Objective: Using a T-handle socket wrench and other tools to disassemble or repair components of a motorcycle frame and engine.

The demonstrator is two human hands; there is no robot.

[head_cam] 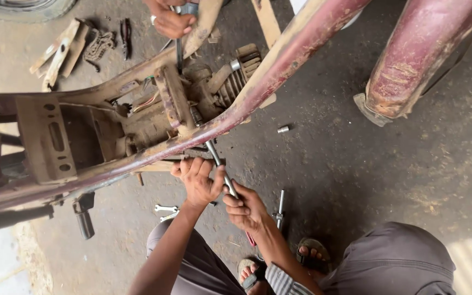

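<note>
Fingers of both hands are gripping a metal wrench (218,164): left hand (199,181) high, right hand (245,207) lower, just under the frame (279,65). Slipping off the bolt, I think, could be driving knuckles into this rusty frame. Another person's hand (170,22) is working opposite.

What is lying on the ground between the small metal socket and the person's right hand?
In the head view, only bare, dusty concrete floor lies between the small metal socket and the right hand, which grips the long metal wrench.
</note>
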